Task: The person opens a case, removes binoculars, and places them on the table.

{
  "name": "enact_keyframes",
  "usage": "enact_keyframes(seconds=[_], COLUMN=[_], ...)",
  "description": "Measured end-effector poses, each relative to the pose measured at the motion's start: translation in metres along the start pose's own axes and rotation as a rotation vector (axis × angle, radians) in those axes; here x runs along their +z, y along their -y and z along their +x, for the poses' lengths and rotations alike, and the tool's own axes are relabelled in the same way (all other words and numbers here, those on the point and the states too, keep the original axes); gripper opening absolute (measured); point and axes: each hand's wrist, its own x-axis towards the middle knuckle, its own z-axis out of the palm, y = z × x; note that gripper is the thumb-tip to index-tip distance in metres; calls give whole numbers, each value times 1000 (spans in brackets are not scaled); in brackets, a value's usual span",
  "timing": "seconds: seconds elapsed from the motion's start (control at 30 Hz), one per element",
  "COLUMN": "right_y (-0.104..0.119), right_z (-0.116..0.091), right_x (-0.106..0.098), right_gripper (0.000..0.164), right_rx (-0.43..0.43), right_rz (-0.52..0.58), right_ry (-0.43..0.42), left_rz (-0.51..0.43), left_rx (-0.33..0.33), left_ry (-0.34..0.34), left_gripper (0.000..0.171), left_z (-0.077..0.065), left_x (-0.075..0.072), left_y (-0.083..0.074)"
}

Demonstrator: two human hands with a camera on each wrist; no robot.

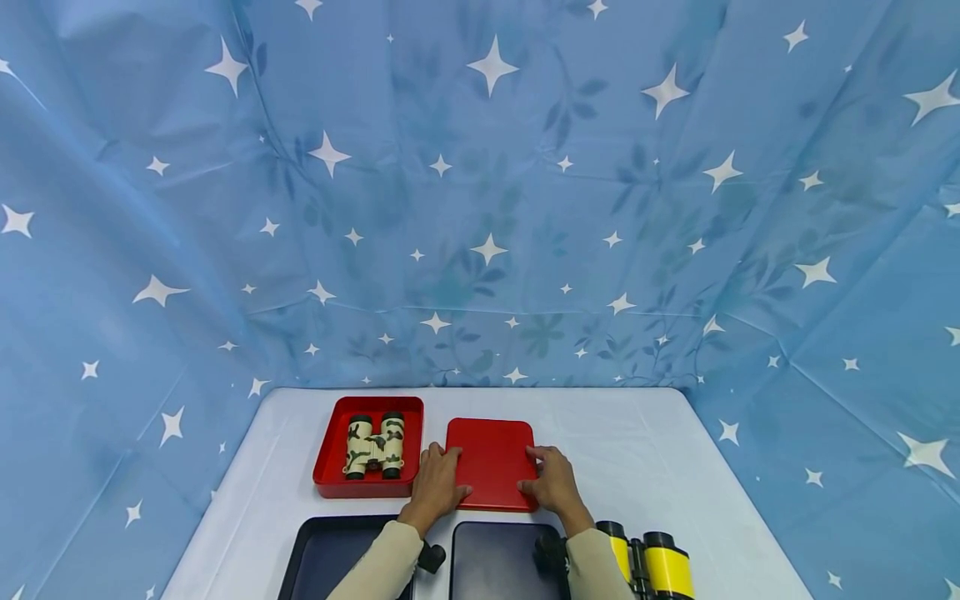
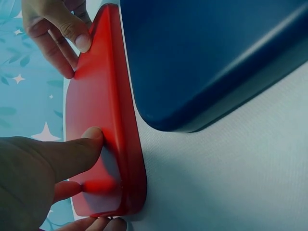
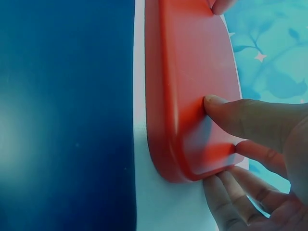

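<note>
Tray (image 1: 495, 462), red and flat side up (we cannot tell whether it is really a lid), lies on the white table (image 1: 637, 467) ahead of us, gripped at both sides. Our left hand (image 1: 435, 483) pinches its left edge, thumb on the top face and fingers against the side; our right hand (image 1: 555, 482) mirrors that hold on the right edge. We cannot tell whether any edge is raised off the cloth.

We judge the step in hand to be taking hold of this piece or squaring it in place. If it is to be lifted, the next move calls for both hands rising evenly so it stays level; if it is to stay, a straight release.

Just left, apart from it, an open red box (image 1: 367, 490) holds camouflage binoculars (image 1: 375, 450). Nearer us, below the left forearm, sits a navy tray with a raised rim (image 1: 330, 558); beside it, a navy piece with its flat side up (image 1: 498, 558). Yellow-and-black binoculars (image 1: 663, 571) lie right of that, partly behind our sleeve. Beyond the table hangs a star-printed blue curtain (image 1: 480, 208).
</note>
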Motion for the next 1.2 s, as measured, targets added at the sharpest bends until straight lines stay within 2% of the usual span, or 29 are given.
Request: enact_keyframes(seconds=[0.3, 0.53, 0.73, 0.93, 1.2], right_y=[5, 16, 28, 39, 58], right_z=[2, 4, 3, 1, 3], right_x=[4, 6, 5, 5, 7], right_gripper=[77, 78, 76, 79, 74], right_rx=[2, -61, -118, -125, -213], right_rz=[-83, -110, -109, -83, -40], right_ry=[-20, -55, -63, -68, -46], left_rz=[-13, 24, 16, -11, -7], left_rx=[0, 35, 100, 138, 132], left_ry=[4, 20, 15, -16, -63], left_gripper=[72, 77, 79, 78, 75], left_z=[-1, -2, -2, 0, 1], left_x=[0, -7, -21, -35, -52], left_y=[0, -4, -5, -7, 3])
